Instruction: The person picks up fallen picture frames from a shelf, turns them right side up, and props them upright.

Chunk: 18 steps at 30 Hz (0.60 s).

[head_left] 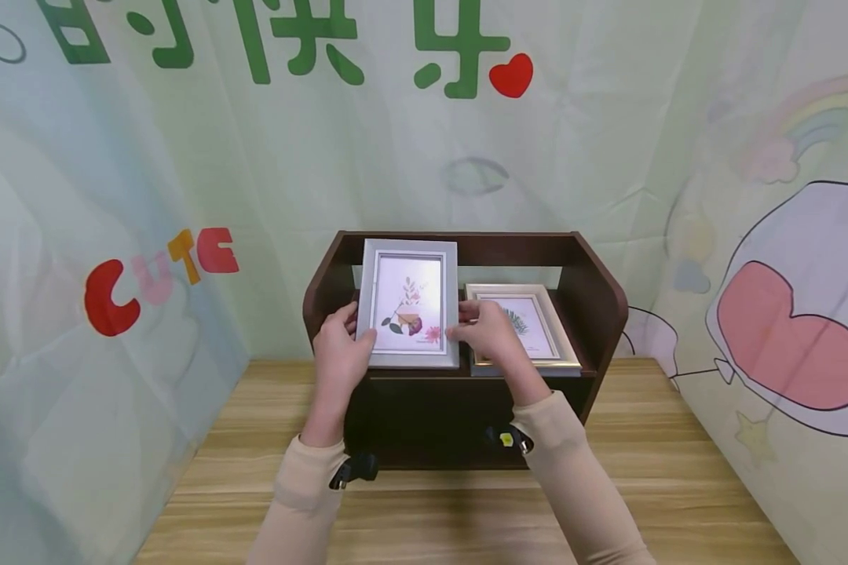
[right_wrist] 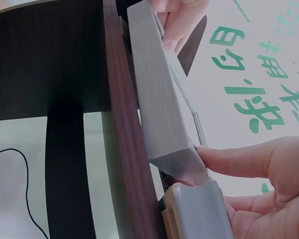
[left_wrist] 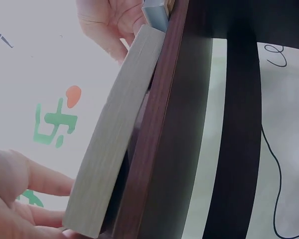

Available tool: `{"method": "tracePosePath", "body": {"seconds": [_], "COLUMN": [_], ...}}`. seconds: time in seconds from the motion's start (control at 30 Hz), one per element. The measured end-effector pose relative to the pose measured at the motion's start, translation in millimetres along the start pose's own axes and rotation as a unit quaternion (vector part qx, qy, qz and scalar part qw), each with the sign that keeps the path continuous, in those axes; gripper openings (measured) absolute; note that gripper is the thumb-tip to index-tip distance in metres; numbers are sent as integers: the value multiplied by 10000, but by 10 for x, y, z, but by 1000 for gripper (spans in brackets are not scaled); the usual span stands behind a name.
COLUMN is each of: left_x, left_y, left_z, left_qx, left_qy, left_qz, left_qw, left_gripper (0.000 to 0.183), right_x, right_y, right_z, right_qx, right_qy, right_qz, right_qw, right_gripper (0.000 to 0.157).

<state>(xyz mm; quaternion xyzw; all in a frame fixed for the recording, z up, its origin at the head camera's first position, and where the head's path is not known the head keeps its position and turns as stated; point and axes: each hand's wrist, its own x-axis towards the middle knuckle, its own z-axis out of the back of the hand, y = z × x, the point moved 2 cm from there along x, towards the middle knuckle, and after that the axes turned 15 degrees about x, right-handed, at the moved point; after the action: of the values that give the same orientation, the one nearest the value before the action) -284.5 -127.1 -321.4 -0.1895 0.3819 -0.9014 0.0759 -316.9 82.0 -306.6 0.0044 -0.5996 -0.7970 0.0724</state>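
Note:
A silver-grey picture frame (head_left: 450, 306) with a flower print leans at the left part of a dark brown shelf (head_left: 424, 416). My left hand (head_left: 341, 345) grips its left edge, thumb on the front. At its right edge my right hand (head_left: 491, 329) pinches the lower side, thumb in front and fingers behind. In the left wrist view, the bottom side of the picture frame (left_wrist: 114, 129) is tilted close over the shelf's front board (left_wrist: 164, 109). A gold-and-silver picture frame (head_left: 558, 329) with a green leaf print lies on the right half, partly behind my right hand.
The shelf has raised side panels (head_left: 597, 294) and a back rail (head_left: 516, 247). It stands on a wood-grain table (head_left: 254, 479). Printed cloth (head_left: 579, 157) hangs close behind and on both sides.

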Motion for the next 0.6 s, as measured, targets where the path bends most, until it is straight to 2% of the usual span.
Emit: {"method": "tracePosePath", "body": {"seconds": [0.3, 0.6], "left_x": [11, 11], "left_y": [-26, -50], "left_z": [25, 44], "left_qx": [45, -1], "left_qy": [-95, -50], "left_qz": [-91, -70], "left_qw": [9999, 10000], "left_gripper": [50, 49], "right_x": [-19, -14], "right_y": [50, 47], "right_z": [6, 29], "right_qx": [137, 118], "right_qy": [-48, -84], "right_qz": [-4, 6], "right_qw": [9999, 9999], "right_gripper": [51, 50]}}
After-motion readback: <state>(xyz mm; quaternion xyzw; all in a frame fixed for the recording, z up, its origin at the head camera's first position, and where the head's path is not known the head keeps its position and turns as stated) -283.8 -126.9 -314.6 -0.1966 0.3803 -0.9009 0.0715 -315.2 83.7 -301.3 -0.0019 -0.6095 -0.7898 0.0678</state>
